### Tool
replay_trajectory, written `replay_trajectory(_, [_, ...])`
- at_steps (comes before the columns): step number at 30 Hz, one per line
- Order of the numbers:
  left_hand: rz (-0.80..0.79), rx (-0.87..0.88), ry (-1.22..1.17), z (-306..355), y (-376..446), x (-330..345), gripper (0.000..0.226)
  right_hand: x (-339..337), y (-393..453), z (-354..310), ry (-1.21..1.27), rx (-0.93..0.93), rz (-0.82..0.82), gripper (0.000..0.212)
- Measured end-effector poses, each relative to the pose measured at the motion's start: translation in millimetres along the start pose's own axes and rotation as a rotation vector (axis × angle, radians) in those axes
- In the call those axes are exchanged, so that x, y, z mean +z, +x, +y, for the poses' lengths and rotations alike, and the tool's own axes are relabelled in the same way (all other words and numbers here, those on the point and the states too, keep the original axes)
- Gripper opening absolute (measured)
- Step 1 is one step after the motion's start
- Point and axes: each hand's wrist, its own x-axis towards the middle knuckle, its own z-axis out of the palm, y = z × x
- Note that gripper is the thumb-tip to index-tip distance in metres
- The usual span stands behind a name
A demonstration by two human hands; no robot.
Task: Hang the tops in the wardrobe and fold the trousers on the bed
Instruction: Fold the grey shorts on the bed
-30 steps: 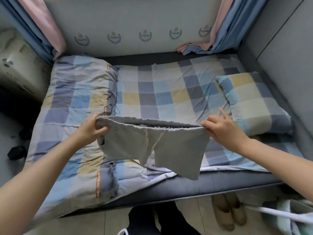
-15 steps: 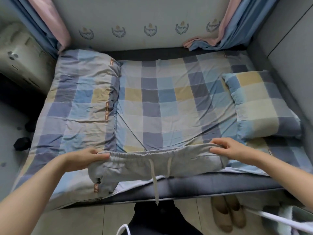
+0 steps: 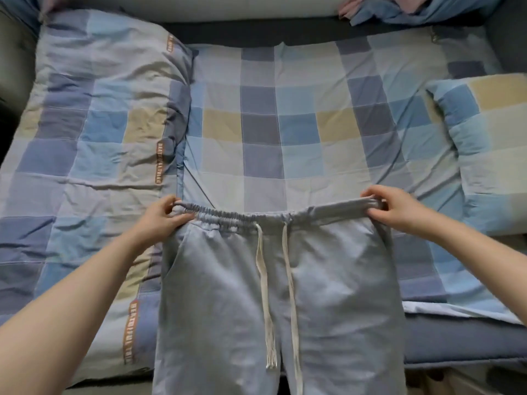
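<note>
Light grey trousers (image 3: pixel 336 280) with an elastic waistband and two white drawstrings lie flat on the checked bed (image 3: pixel 285 132), waistband away from me. Their legs run toward me over the bed's near edge and out of the frame. My left hand (image 3: pixel 162 219) pinches the left end of the waistband. My right hand (image 3: pixel 392 208) grips its right end. No tops and no wardrobe are in view.
A folded checked quilt (image 3: pixel 94 115) covers the left part of the bed, and a checked pillow (image 3: pixel 490 143) lies at the right. Blue and pink curtain cloth (image 3: pixel 399 10) bunches at the far right corner. The grey mattress edge (image 3: pixel 462 340) shows at the lower right.
The trousers were held up bunched in the air; now they are spread flat on the bed with the legs toward me. My head has moved closer and lower over the bed.
</note>
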Motion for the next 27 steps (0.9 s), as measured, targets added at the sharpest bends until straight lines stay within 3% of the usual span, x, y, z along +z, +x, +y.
replay_trajectory(5, [0.145, 0.041, 0.125, -85, 96, 91, 0.014, 125, 114, 73, 0.171, 0.281, 0.261, 0.03])
replay_trajectory(10, [0.149, 0.021, 0.059, -140, 145, 136, 0.015, 181, 161, 120, 0.164, 0.339, 0.379, 0.019])
replay_trajectory(14, [0.182, 0.038, 0.079, -140, 161, 123, 0.012, 176, 165, 133, 0.197, 0.264, 0.386, 0.016])
replay_trajectory(20, [0.226, 0.175, 0.162, -78, 206, 81, 0.02, 105, 210, 101, 0.005, 0.099, 0.48, 0.024])
replay_trajectory(22, [0.343, 0.199, 0.209, -62, 233, 73, 0.03, 86, 240, 85, 0.01, 0.178, 0.5, 0.032])
replay_trajectory(24, [0.428, 0.199, 0.373, -56, 252, 84, 0.056, 84, 267, 81, 0.089, 0.334, 0.434, 0.05])
replay_trajectory(27, [0.333, 0.239, 0.585, -68, 244, 144, 0.072, 120, 280, 96, 0.147, 0.464, 0.271, 0.073])
